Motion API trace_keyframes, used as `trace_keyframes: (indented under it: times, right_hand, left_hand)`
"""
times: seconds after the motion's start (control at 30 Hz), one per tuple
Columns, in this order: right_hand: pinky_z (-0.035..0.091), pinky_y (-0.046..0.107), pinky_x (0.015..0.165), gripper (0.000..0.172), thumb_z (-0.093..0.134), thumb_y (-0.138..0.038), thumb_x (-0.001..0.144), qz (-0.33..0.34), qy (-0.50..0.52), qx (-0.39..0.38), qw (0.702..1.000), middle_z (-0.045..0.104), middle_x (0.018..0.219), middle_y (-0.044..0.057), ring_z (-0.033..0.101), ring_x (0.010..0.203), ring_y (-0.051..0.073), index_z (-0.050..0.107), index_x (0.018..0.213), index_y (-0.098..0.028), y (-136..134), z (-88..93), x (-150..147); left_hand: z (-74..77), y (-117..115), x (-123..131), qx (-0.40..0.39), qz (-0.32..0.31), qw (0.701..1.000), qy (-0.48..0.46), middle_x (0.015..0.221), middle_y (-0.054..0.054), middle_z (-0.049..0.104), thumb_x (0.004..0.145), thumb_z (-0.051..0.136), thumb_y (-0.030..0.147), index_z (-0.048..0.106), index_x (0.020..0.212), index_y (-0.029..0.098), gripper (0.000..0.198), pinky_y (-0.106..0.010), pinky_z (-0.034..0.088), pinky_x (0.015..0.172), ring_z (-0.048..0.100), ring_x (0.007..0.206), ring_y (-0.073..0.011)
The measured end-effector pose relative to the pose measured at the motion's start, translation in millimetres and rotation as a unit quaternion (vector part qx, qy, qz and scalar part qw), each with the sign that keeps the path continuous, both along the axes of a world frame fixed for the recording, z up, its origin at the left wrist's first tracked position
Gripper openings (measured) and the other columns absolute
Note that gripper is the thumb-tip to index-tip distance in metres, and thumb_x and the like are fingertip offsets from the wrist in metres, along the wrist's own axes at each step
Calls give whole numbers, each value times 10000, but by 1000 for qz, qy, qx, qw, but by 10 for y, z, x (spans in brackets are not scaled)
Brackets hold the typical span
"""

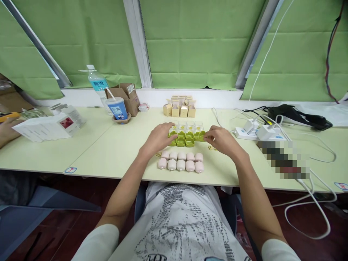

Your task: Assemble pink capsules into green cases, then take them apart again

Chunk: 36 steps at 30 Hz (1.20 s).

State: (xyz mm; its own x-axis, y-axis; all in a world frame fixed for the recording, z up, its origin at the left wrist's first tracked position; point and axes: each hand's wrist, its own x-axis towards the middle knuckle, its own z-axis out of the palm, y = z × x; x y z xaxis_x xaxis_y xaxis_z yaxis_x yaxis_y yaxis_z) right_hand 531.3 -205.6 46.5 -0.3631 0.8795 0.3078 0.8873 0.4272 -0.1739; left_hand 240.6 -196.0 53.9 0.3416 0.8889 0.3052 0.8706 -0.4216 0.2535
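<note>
Small green scalloped cups (189, 142) stand in rows on the table before me. My left hand (162, 137) lies at the left end of these rows, its fingers stretched out over the edge of the cups. At the right end, the bent fingers of my right hand (219, 139) pinch the rim of a green cup (201, 136). Clear containers with yellow marks (190, 127) line up just behind the cups. Nearer to me sit two rows of pale pink and white rounded pieces (181, 165). A small yellow piece (211, 148) lies below my right hand.
Small cream boxes (183, 110) stand at the back. Leftward are a blue drink cup (118, 108), a water bottle (98, 85), a cardboard box (130, 99) and white boxes (51, 127). Another person's hand (8, 130) is far left. A power strip (244, 134) with cables lies right.
</note>
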Motion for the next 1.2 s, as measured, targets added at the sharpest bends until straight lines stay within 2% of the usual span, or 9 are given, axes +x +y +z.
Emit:
trace_keyframes:
  times: [0.1,0.17,0.37,0.63,0.8,0.9,1.0,1.1,1.2]
  right_hand:
    - [392,291,687,237,609,-159,1000,-24,-42,-62,997,759,921,84,673,803,207,830,935,-216,60,-42,6]
    - [356,294,665,249,590,-147,997,-35,-64,-95,993,775,917,83,666,812,205,818,923,-217,83,-80,-35]
    - [335,303,665,273,557,-111,993,-38,-91,-117,988,788,953,96,657,822,199,799,906,-202,103,-141,-137]
    - [419,283,757,285,575,-124,1022,-24,-87,-126,988,818,1094,111,716,960,214,825,1133,-203,153,-176,-112]
    - [438,307,729,327,587,-207,1043,-34,-37,-88,995,826,1003,96,733,925,244,756,1322,-203,73,-91,-75]
    - [444,313,715,316,576,-234,1051,-35,23,-42,998,822,911,61,735,873,242,737,1320,-200,-9,13,-35]
    - [452,312,727,277,567,-242,1046,-29,73,-9,997,808,845,36,735,834,229,765,1235,-203,-48,89,6]
    - [460,318,755,263,561,-229,1033,-41,93,18,995,810,853,44,730,806,227,792,1155,-193,-41,114,25]
    - [448,316,742,285,549,-228,1035,-53,96,25,994,816,863,49,730,818,236,794,1178,-198,-28,111,18]
  left_hand:
    - [13,70,-173,-96,99,985,102,1455,-205,667,1104,500,296,597,1459,145,398,-446,507,1131,660,1359,-354]
    - [-18,123,-215,-126,125,977,121,1392,-232,673,1099,452,243,619,1411,128,372,-428,535,1047,704,1274,-358]
    - [-91,182,-150,-143,107,976,128,1329,-197,689,1087,449,229,618,1377,164,342,-376,548,966,733,1169,-321]
    - [-100,184,-144,-138,104,976,131,1379,-206,681,1093,448,263,600,1409,157,366,-375,547,989,727,1212,-322]
    - [31,115,-348,-121,119,976,139,1484,-233,651,1095,420,278,612,1434,153,409,-453,541,1026,693,1289,-374]
    - [74,3,-561,-132,94,974,156,1464,-172,700,1055,501,267,665,1381,196,371,-436,538,1032,685,1305,-356]
    - [-54,-144,-764,-114,17,984,136,1415,-124,731,1051,525,340,684,1370,237,371,-419,549,1026,700,1260,-327]
    - [-322,-270,-937,-55,-49,994,79,1429,-138,697,1087,462,430,686,1393,220,434,-462,516,1143,632,1361,-340]
    - [-567,-325,-1065,-68,-111,991,21,1554,-111,620,1091,506,496,604,1527,253,509,-462,440,1262,548,1460,-307]
